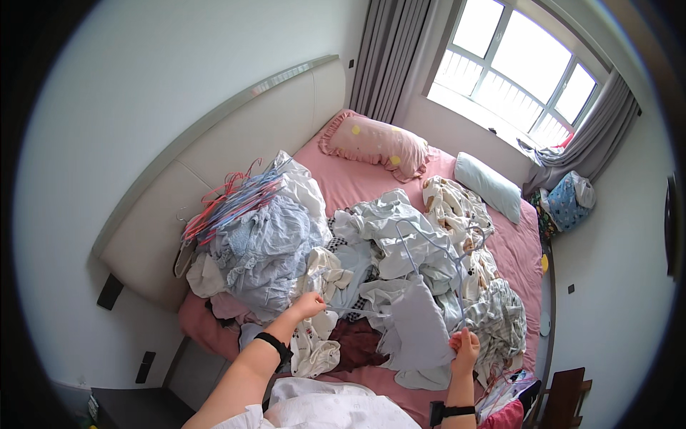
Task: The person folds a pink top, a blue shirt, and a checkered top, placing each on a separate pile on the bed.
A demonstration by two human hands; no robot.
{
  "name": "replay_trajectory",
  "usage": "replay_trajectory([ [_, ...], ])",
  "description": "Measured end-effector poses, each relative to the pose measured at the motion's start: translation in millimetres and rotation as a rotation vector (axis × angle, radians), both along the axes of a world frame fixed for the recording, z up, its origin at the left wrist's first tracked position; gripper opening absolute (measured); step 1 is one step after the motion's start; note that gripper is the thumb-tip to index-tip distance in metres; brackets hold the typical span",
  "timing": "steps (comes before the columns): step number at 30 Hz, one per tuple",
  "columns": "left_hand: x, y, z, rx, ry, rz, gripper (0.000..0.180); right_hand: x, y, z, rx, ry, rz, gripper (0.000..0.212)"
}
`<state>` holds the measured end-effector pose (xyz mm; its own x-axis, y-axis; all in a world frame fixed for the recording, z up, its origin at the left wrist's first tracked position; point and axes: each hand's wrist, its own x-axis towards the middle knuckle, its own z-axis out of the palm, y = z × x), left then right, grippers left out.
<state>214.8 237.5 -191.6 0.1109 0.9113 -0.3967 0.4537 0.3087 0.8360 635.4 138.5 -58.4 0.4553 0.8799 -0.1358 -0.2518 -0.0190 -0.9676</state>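
Note:
My left hand (311, 305) is closed on a thin pale strap (350, 309), which stretches sideways to a light grey garment (423, 325). My right hand (464, 344) pinches the lower end of a blue-grey clothes hanger (459, 282) beside that garment's right edge. The hanger's hook points up and to the right, and its left end runs down to the garment's top edge. Whether the right fingers also grip the cloth, I cannot tell. Below and behind the hands lie heaped clothes, among them a dark red piece (359, 342) and a white printed one (314, 350).
At the left, red and blue hangers (239, 196) lie on a pile of light blue clothes (264, 250). A pink frilled pillow (375, 145) and a pale blue pillow (488, 187) rest on the pink bed (314, 161). A wooden stool (564, 397) stands at lower right.

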Motion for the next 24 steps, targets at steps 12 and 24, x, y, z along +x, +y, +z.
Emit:
replay_trajectory([
  [12, 88, 77, -105, -0.124, 0.468, 0.027, 0.047, -29, -71, -17, -0.259, -0.058, -0.251, 0.028],
  [24, 78, 100, -128, -0.178, 0.588, -0.142, 0.030, -6, -87, -20, -0.342, -0.049, -0.177, 0.029],
])
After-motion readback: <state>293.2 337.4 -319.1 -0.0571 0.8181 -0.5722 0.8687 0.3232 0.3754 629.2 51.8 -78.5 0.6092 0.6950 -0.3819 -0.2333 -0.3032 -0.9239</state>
